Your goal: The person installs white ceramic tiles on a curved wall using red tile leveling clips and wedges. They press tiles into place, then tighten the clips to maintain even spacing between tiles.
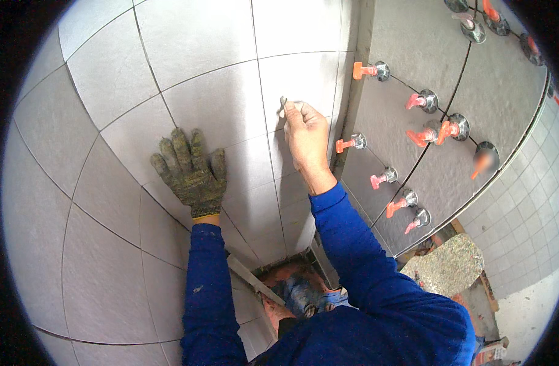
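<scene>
My left hand (193,174), in a dark green-grey knit glove with a yellow cuff edge, lies flat with fingers spread on the light grey wall tiles (206,104). Bare, my right hand (307,131) pinches a small, thin greyish piece (283,102) between thumb and fingertips; its kind is too small to make out. The piece is at the tiled wall, just right of a dark vertical tile joint (262,85). The shadow of my right hand and arm falls on the tiles below.
On the right, darker grey tiles (401,49) carry several round clear discs with orange-red T-shaped handles (365,71) along their joints. A speckled slab (444,265) lies at lower right by wood scraps. Below me are a pale bar (255,280) and a cluttered floor corner.
</scene>
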The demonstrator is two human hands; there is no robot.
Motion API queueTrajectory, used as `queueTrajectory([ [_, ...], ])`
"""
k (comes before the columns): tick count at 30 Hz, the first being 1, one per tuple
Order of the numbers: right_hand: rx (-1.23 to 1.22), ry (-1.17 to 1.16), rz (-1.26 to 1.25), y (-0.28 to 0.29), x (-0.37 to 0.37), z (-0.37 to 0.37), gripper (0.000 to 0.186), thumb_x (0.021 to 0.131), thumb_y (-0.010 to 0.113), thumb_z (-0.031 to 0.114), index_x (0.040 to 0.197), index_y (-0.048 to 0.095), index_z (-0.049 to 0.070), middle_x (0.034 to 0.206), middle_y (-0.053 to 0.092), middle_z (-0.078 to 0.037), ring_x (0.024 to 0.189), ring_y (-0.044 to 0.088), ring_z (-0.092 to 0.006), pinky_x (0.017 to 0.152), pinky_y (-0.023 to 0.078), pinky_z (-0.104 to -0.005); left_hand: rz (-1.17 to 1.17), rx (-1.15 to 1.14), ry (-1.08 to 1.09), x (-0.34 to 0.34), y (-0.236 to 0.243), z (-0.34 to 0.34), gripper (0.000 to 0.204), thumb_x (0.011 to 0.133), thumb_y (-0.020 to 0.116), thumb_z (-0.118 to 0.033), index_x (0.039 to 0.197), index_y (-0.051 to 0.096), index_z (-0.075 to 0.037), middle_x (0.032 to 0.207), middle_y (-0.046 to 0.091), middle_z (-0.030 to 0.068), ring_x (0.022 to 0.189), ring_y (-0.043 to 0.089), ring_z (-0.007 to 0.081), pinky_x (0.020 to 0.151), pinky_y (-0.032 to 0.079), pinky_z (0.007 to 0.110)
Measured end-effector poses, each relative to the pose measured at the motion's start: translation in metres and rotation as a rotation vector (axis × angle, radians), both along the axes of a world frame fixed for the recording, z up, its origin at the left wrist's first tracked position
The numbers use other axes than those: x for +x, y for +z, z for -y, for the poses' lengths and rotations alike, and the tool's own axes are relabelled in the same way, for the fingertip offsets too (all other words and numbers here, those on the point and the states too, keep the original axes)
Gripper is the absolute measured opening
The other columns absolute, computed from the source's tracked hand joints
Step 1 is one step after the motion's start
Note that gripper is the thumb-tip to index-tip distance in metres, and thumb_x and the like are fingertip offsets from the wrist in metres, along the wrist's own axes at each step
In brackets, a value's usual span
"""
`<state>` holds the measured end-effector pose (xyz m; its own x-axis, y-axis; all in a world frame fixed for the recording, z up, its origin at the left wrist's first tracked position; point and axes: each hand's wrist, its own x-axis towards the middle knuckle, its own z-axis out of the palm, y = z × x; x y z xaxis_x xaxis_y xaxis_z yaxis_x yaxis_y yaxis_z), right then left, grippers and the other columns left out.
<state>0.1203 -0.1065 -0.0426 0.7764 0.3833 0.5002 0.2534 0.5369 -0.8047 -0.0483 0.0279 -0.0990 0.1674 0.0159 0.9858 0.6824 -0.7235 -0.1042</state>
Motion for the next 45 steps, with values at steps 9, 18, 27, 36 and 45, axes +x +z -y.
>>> queueTrajectory([
  [9, -0.003, 0.040, -0.034, 0.014, 0.002, -0.005, 0.027, 0.104, 0.062, 0.022, 0.083, 0.064, 0.005, 0.055, 0.044, 0.007, 0.046, 0.033, -0.0020, 0.042, 0.022, -0.0236, 0.002, -0.006, -0.007, 0.000, -0.003, -0.003, 0.054, 0.094, 0.064, -0.044, 0.137, 0.063, -0.012, 0.152, 0.052, 0.0168, 0.146, 0.039, 0.0425, 0.122, 0.021, 0.065],
  [18, 0.019, 0.040, -0.032, 0.026, 0.003, -0.002, 0.028, 0.103, 0.062, 0.021, 0.081, 0.063, 0.005, 0.055, 0.043, 0.008, 0.045, 0.032, -0.0025, 0.042, 0.021, -0.0245, 0.008, 0.016, 0.030, 0.000, -0.001, 0.000, 0.050, 0.099, 0.058, -0.048, 0.139, 0.061, -0.019, 0.152, 0.051, 0.0134, 0.146, 0.039, 0.0388, 0.121, 0.027, 0.065],
  [27, 0.019, 0.040, -0.050, 0.028, 0.000, -0.002, 0.027, 0.104, 0.062, 0.020, 0.080, 0.062, 0.006, 0.056, 0.043, 0.008, 0.045, 0.031, -0.0026, 0.042, 0.020, -0.0243, -0.025, -0.035, 0.065, -0.001, 0.003, 0.003, 0.051, 0.099, 0.058, -0.048, 0.139, 0.062, -0.017, 0.153, 0.050, 0.0140, 0.144, 0.042, 0.0397, 0.121, 0.026, 0.065],
  [36, 0.130, 0.152, -0.076, 0.032, 0.000, -0.003, 0.027, 0.103, 0.064, 0.021, 0.081, 0.063, 0.006, 0.056, 0.043, 0.008, 0.045, 0.030, -0.0024, 0.042, 0.020, -0.0241, -0.021, -0.026, 0.003, -0.001, 0.000, 0.002, 0.054, 0.093, 0.066, -0.042, 0.137, 0.062, -0.011, 0.153, 0.050, 0.0179, 0.146, 0.039, 0.0425, 0.122, 0.022, 0.064],
  [45, 0.215, 0.213, -0.110, 0.043, -0.003, -0.001, 0.027, 0.102, 0.066, 0.023, 0.081, 0.063, 0.006, 0.055, 0.042, 0.008, 0.044, 0.030, -0.0031, 0.041, 0.020, -0.0242, -0.015, 0.010, 0.014, -0.001, 0.002, 0.002, 0.054, 0.094, 0.064, -0.042, 0.137, 0.062, -0.010, 0.153, 0.050, 0.0194, 0.144, 0.040, 0.0440, 0.121, 0.024, 0.065],
])
